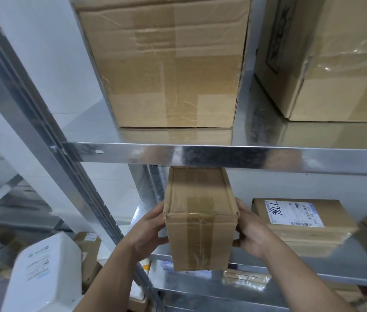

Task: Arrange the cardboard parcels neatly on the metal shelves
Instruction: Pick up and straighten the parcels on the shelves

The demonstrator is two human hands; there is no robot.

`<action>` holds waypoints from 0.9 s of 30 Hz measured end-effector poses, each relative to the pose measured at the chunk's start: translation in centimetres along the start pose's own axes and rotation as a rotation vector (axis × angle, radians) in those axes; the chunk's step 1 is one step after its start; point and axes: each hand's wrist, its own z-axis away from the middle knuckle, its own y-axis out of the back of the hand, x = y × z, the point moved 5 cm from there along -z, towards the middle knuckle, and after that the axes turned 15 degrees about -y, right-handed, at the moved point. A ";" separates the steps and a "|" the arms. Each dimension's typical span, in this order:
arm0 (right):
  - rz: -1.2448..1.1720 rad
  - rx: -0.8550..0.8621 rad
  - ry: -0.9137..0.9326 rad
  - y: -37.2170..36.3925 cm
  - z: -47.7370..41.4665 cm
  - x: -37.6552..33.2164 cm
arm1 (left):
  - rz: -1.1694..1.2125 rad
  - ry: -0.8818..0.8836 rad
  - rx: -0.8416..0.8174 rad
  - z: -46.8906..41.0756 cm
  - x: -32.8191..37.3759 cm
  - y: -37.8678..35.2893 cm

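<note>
Around parcel (201, 235): left hand (149, 228), right hand (252, 230)

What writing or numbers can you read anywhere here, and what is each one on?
"7798", handwritten, digits uncertain: white label on the flat parcel.
Printed lines and barcode on that label: too small to read.
Labels on the white container: blurred.
Dark print on the upper right box: unreadable.

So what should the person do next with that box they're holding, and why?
Probably slide the box straight back onto the shelf. The left hand and right hand grip its sides, its near end juts out past the shelf's front edge, and it sits just left of the labelled parcel, roughly in line with it.
</note>
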 end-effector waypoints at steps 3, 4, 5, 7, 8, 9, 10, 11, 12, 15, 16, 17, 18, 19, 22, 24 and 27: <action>0.007 -0.001 0.011 0.0 0.0 0.0 | 0.002 -0.005 -0.005 0.2 0.1 -0.1; 0.004 0.001 0.012 0.0 0.1 0.0 | 0.002 -0.006 -0.003 0.2 0.0 -0.1; -0.003 0.005 0.005 0.0 0.0 0.1 | 0.003 -0.008 0.001 0.2 0.0 0.0; -0.010 0.013 0.000 0.0 0.0 0.1 | 0.004 -0.014 0.012 0.2 0.1 -0.1; -0.013 0.021 -0.011 0.0 0.0 0.1 | 0.001 -0.017 0.013 0.2 0.1 -0.1; -0.016 0.031 -0.029 0.2 -0.2 0.3 | -0.004 -0.019 0.011 0.1 0.1 -0.1; -0.024 0.036 -0.049 0.2 -0.3 0.3 | -0.008 -0.021 0.012 0.0 0.0 0.0; -0.021 0.039 -0.069 0.3 -0.4 0.4 | -0.009 -0.023 0.015 0.0 0.1 0.0; -0.015 0.038 -0.083 0.3 -0.4 0.3 | -0.002 -0.025 0.014 0.0 0.1 0.1; 0.008 0.016 -0.095 0.6 -0.5 0.2 | 0.030 -0.042 0.000 0.0 0.2 0.2; 0.020 -0.009 -0.089 0.6 -0.5 0.2 | 0.030 -0.048 -0.011 0.0 0.4 0.3; 0.017 -0.038 -0.085 0.6 -0.7 0.3 | 0.026 -0.052 -0.019 -0.1 0.4 0.3; 0.004 -0.070 -0.080 0.6 -0.7 0.3 | 0.022 -0.059 -0.031 -0.1 0.5 0.4; -0.008 -0.093 -0.074 0.5 -0.7 0.4 | 0.019 -0.068 -0.045 -0.2 0.7 0.4; -0.055 -0.112 -0.057 0.5 -0.7 0.6 | 0.043 -0.094 -0.067 -0.3 1.0 0.3; -0.071 -0.111 -0.023 0.4 -0.6 0.5 | 0.069 -0.108 -0.062 -0.4 1.1 0.4; -0.080 -0.098 0.016 0.3 -0.5 0.2 | 0.093 -0.128 -0.061 -0.5 1.0 0.5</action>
